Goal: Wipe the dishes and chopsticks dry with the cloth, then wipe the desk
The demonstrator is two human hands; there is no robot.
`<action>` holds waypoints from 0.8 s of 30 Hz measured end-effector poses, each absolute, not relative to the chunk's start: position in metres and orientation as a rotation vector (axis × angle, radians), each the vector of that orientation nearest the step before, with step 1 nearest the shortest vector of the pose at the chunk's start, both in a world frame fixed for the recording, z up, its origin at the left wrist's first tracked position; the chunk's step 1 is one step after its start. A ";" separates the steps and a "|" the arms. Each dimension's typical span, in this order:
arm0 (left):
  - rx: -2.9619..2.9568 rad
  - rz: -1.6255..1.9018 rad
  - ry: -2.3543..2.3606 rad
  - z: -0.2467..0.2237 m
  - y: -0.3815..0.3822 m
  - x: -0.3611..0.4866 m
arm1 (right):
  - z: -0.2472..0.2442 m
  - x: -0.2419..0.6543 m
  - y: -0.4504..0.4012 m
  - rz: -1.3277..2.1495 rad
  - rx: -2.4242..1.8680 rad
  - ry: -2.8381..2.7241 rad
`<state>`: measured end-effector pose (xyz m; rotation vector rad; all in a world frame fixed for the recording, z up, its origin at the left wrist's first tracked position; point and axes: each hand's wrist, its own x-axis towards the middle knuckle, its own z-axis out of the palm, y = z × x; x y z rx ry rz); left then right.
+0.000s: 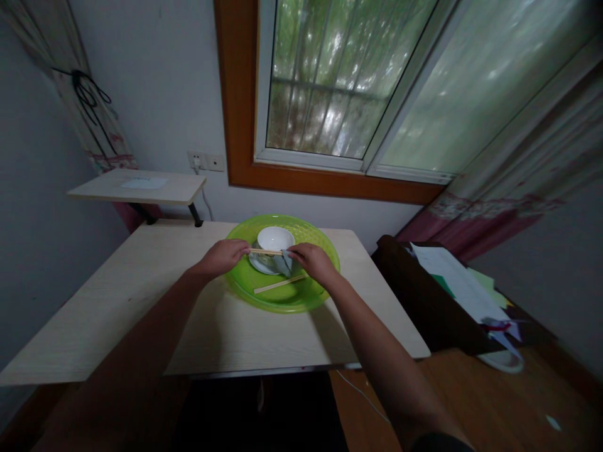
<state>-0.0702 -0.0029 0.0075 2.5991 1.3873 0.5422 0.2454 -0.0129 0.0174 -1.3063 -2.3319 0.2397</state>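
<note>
The left hand [227, 255] pinches a slender tan wooden chopstick [264, 252]; the right hand [315, 260] grips a thin grey cloth [285, 265] against its other end. Just beyond the fingers sits a round white bowl [276, 238].

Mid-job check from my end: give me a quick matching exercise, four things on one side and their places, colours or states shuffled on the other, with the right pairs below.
Things:
1. Left hand
2. Cloth
3. Basin
4. Bowl

Places, colours, states:
A. Green, standing on the table
B. Greyish, held by the right hand
C. White, within the green rim
D. Pinching one end of the chopsticks

Right pairs: 1-D, 2-B, 3-A, 4-C
</note>
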 end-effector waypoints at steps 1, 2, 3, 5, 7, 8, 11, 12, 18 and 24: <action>2.601 0.543 1.394 0.007 -0.003 -0.070 | 0.017 0.245 -0.013 0.226 -1.314 -2.336; 2.602 0.541 1.398 0.007 -0.003 -0.068 | 0.017 0.243 -0.013 0.213 -1.319 -2.341; 2.603 0.537 1.397 0.006 -0.004 -0.066 | 0.017 0.241 -0.013 0.205 -1.317 -2.346; 2.607 0.530 1.381 0.006 -0.004 -0.060 | 0.018 0.234 -0.013 0.201 -1.284 -2.369; 2.612 0.531 1.359 0.005 -0.005 -0.051 | 0.019 0.224 -0.013 0.200 -1.230 -2.407; 2.612 0.535 1.346 0.005 -0.005 -0.047 | 0.020 0.219 -0.014 0.196 -1.203 -2.423; 2.598 0.563 1.301 0.006 -0.006 -0.036 | 0.020 0.205 -0.014 0.184 -1.143 -2.438; 2.592 0.576 1.285 0.006 -0.006 -0.034 | 0.020 0.202 -0.014 0.185 -1.130 -2.438; 2.575 0.589 1.275 0.009 -0.004 -0.052 | 0.018 0.216 -0.013 0.229 -1.173 -2.392; 2.537 0.586 1.334 0.006 -0.001 -0.076 | 0.015 0.258 -0.010 0.379 -1.257 -2.229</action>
